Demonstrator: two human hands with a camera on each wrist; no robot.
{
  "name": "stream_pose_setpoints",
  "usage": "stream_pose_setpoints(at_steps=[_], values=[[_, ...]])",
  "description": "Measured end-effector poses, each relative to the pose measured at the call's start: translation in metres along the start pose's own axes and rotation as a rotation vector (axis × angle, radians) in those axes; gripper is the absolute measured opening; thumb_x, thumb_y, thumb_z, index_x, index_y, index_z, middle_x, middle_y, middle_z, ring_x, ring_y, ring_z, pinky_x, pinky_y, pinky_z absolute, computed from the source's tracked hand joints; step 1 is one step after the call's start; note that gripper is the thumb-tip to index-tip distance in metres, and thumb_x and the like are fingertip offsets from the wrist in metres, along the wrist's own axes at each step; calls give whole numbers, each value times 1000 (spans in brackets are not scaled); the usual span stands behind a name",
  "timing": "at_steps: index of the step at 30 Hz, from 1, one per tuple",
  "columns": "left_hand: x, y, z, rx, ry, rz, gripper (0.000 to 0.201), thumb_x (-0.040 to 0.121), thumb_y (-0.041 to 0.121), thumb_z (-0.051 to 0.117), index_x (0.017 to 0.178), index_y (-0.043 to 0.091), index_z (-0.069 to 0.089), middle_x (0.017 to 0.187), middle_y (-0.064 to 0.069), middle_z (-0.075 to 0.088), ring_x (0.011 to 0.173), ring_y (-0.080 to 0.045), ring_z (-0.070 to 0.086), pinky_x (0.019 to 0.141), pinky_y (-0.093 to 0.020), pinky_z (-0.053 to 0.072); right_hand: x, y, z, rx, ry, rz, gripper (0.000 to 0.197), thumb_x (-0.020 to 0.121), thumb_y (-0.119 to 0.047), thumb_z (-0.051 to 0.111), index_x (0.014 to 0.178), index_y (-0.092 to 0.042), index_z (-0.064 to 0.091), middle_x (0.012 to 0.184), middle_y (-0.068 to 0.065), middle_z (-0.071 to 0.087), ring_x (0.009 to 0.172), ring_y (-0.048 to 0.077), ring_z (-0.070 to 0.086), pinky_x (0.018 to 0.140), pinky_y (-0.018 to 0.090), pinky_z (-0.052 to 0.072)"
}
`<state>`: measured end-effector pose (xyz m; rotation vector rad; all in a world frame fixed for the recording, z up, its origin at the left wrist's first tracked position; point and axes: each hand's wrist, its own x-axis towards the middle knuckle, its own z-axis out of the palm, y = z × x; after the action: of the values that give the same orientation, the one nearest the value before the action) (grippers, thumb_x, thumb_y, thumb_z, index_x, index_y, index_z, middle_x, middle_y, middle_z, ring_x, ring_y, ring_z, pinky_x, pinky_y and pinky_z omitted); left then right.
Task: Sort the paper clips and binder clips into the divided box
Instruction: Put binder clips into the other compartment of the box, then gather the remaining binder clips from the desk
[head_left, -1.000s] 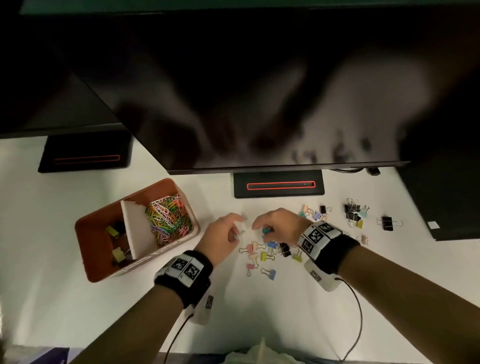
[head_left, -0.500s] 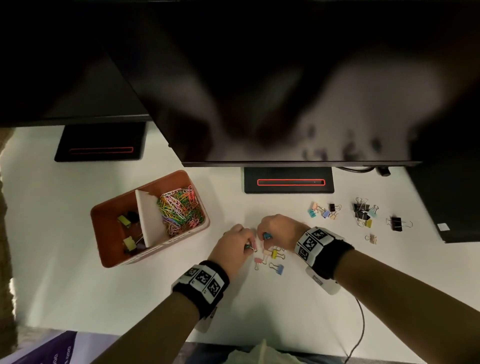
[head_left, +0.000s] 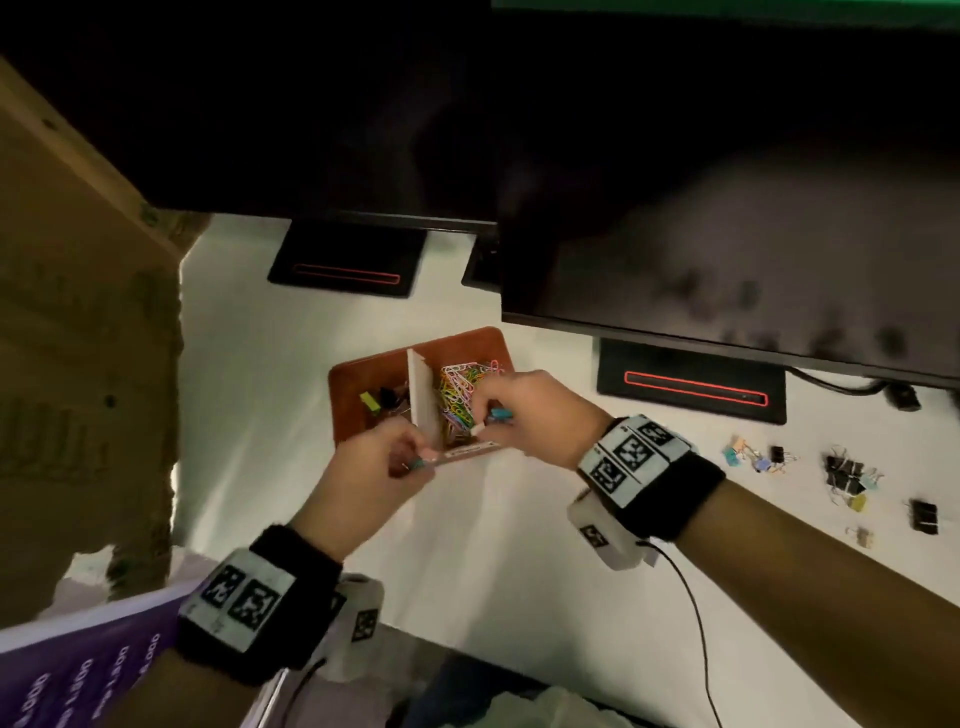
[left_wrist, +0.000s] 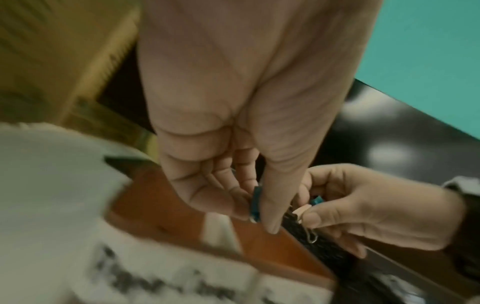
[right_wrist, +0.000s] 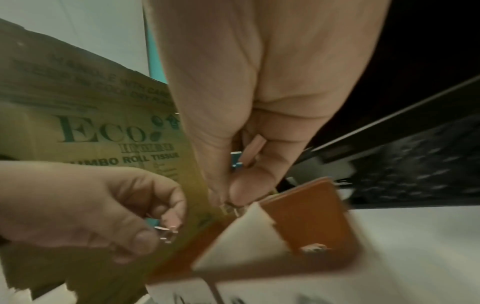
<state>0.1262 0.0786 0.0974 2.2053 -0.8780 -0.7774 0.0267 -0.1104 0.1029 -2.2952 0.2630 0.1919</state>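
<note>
The brown divided box (head_left: 493, 343) has a white divider (head_left: 421, 400). Coloured paper clips (head_left: 460, 395) fill its right part, and a few binder clips (head_left: 379, 402) lie in its left part. My left hand (head_left: 421, 460) hovers at the box's near edge and pinches a teal binder clip (left_wrist: 255, 203). My right hand (head_left: 485, 421) is over the paper clip side. It grips a blue binder clip (head_left: 501, 414) and a pale pink one (right_wrist: 255, 148). Several loose binder clips (head_left: 847, 475) lie on the white table at the right.
Dark monitors overhang the table, with their stands (head_left: 691, 384) behind the box. A cardboard carton (head_left: 78, 338) stands close on the left and a purple package (head_left: 78, 670) at the lower left. A black cable (head_left: 696, 623) trails from my right wrist.
Both hands lifted clips from the pile in the middle of the table and carried them left to the box. The head view swung left with them.
</note>
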Motion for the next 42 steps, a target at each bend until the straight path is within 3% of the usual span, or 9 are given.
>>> stream_pose_setpoints(at_steps=[2, 6, 12, 16, 22, 27, 30, 36, 42], values=[[6, -15, -29, -15, 127, -106, 24, 67, 12, 80, 80, 21, 62, 73, 2, 66, 65, -8, 61, 61, -13, 47, 37, -29, 16, 37, 66, -38, 8, 83, -16, 66, 89, -18, 61, 95, -3, 63, 87, 13, 58, 77, 23, 48], [18, -23, -46, -7, 140, -185, 36, 62, 13, 84, 91, 17, 62, 78, 5, 64, 68, -5, 62, 63, -12, 49, 82, -60, 41, 80, 88, 49, 32, 82, -28, 68, 108, -14, 58, 104, 7, 64, 91, 20, 60, 82, 35, 52], [15, 1, -25, 86, 169, 74, 38, 71, 19, 77, 107, 18, 62, 90, 4, 63, 74, -7, 61, 67, -13, 46, 33, -27, 21, 60, 176, -27, 30, 88, -40, 58, 113, -24, 57, 111, -4, 61, 85, 6, 55, 80, 26, 49], [13, 29, 32, 49, -57, 269, 38, 78, 28, 72, 112, 29, 57, 93, 14, 53, 82, 0, 56, 69, -14, 47, -52, 41, 1, -76, 230, 122, 28, 85, -39, 61, 110, -26, 59, 100, -6, 57, 77, 5, 49, 74, 27, 49], [16, 47, 134, 202, -400, 398, 43, 80, 37, 64, 119, 30, 48, 116, 8, 44, 104, -10, 48, 88, -25, 44, -162, 126, -17, -230, 98, 530, 61, 70, -50, 73, 123, -36, 45, 114, -6, 45, 109, 16, 44, 93, 33, 43], [17, 49, 189, 409, -561, 431, 65, 77, 27, 67, 134, 31, 36, 142, 3, 28, 124, -18, 36, 104, -33, 37, -191, 150, -3, -243, -44, 555, 79, 70, -47, 74, 136, -43, 31, 151, -1, 22, 137, 26, 25, 111, 47, 32], [20, 42, 204, 474, -573, 489, 70, 83, 17, 61, 143, 30, 27, 148, 2, 25, 133, -18, 24, 110, -31, 28, -183, 156, 9, -239, -81, 501, 73, 76, -41, 70, 138, -44, 31, 156, 0, 14, 141, 29, 22, 114, 48, 27], [22, 41, 217, 380, -440, 509, 39, 92, 10, 48, 131, 16, 49, 138, -2, 44, 124, -19, 37, 102, -15, 22, -167, 161, 25, -213, 24, 469, 50, 82, -28, 67, 130, -32, 51, 142, 3, 36, 126, 27, 36, 107, 41, 36], [32, 45, 218, 207, -403, 329, 32, 87, 6, 54, 118, 15, 57, 120, 0, 50, 102, -14, 52, 93, -22, 42, -162, 170, 20, -108, 50, 395, 39, 78, -26, 71, 116, -21, 60, 117, 2, 51, 107, 23, 47, 95, 36, 44]])
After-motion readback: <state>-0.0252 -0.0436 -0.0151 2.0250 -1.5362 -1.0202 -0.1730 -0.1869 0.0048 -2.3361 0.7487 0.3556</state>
